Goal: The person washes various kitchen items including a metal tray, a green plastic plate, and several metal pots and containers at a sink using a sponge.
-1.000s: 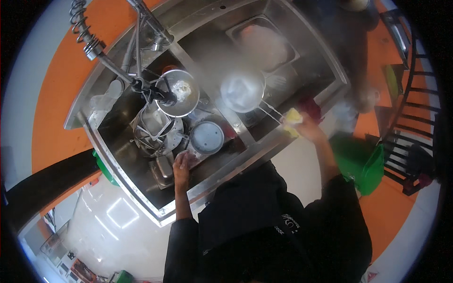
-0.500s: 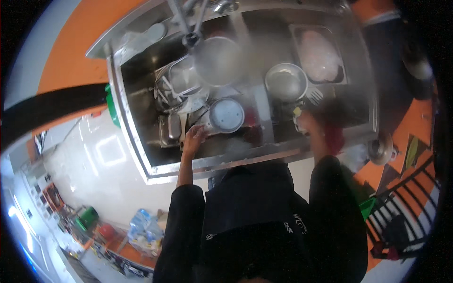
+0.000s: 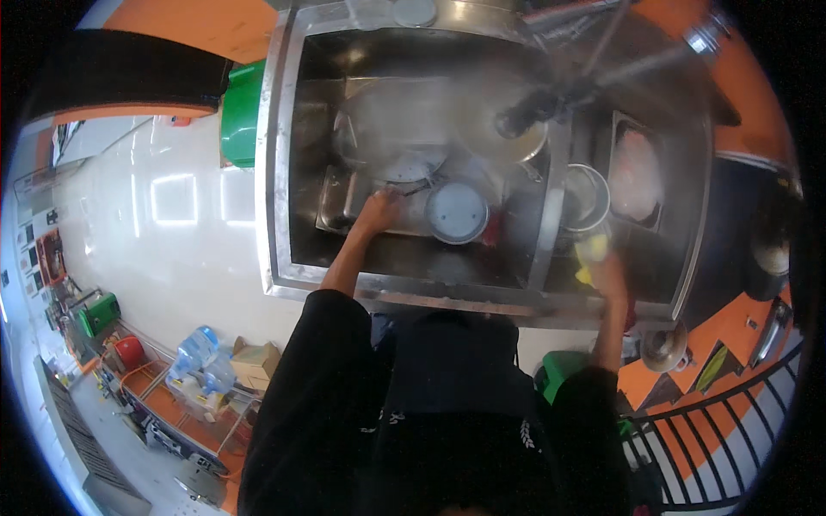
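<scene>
My left hand [image 3: 379, 211] is in the left basin of the steel sink, fingers curled closed beside a thin dark utensil; what they hold is not clear. Just right of it sits a round metal pan [image 3: 458, 212] with a pale blue-grey face. A white plate [image 3: 413, 165] and a rectangular steel tray [image 3: 333, 199] lie near the same hand. Over the right basin, my right hand [image 3: 611, 275] grips a yellow sponge [image 3: 591, 251]. A round metal bowl [image 3: 587, 199] stands just beyond the sponge.
A large pale pink piece [image 3: 635, 176] lies in a steel tray at the far right. The faucet [image 3: 538, 110] hangs over the divider [image 3: 553, 198], with a large round pan [image 3: 525, 144] beneath it. A green bin [image 3: 243, 116] stands left of the sink.
The view has turned, shifting the sink and faucet across the picture. My left hand's fingers, loosely spread before, are now curled closer to the dishes. The yellow sponge in my right hand shows more.
</scene>
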A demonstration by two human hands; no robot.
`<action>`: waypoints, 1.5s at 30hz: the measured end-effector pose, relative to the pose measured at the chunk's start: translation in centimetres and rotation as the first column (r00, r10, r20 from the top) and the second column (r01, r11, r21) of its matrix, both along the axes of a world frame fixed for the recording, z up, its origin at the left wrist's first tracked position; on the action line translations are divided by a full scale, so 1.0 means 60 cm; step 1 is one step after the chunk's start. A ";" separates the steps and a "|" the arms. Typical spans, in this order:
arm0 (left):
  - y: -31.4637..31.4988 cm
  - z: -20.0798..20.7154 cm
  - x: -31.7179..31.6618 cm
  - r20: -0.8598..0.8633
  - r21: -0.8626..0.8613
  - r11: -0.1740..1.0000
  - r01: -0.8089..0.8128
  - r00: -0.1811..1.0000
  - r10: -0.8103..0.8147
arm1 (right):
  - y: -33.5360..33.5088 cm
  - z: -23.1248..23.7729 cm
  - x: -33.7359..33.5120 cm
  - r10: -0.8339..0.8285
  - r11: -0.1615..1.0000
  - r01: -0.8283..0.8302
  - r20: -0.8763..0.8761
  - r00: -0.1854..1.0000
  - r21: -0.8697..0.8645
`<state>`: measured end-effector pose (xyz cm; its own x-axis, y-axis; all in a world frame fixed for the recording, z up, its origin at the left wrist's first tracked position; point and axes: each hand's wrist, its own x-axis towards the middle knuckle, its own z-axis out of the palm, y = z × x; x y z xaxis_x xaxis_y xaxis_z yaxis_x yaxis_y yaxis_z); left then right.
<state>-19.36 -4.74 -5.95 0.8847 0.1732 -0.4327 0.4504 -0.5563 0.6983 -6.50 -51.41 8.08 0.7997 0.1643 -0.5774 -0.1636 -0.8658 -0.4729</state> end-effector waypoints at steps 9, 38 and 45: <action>0.010 -0.010 0.142 0.161 0.408 0.913 0.015 0.983 -0.088 | 0.281 -0.065 -0.095 -0.034 0.947 0.115 -0.265 0.964 0.298; 0.210 0.121 0.247 0.325 0.138 0.970 -0.198 0.934 0.145 | 0.402 -0.434 -0.091 0.337 0.850 -0.405 -0.243 0.910 -0.337; 0.179 0.170 0.151 0.212 -0.220 0.876 -0.430 0.855 0.473 | 0.442 -0.401 -0.079 0.468 0.801 -0.570 -0.401 0.787 -0.183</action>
<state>-10.31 5.98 4.24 0.8077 0.5278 -0.2627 0.4219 -0.2061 0.8829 -11.27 -24.90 -15.99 0.4003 0.2907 -0.8691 0.2530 -0.9465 -0.2002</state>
